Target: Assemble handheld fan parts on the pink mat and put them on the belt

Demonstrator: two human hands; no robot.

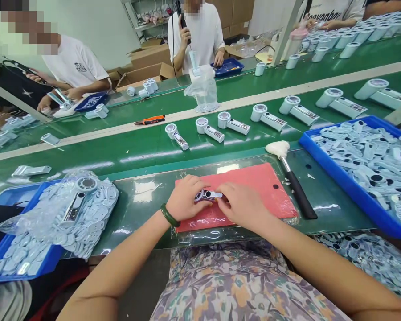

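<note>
While the left hand (186,198) and right hand (242,206) are gripping 1 white plastic device (205,195), their fingers are clamped together on its 2 ends. The device is sitting on 1 pink cutting mat (254,185) at lower centre. 1 black-handled brush (299,195) is lying just beside the mat, and 1 blue tray (341,185) of pale parts is sitting at right.
</note>
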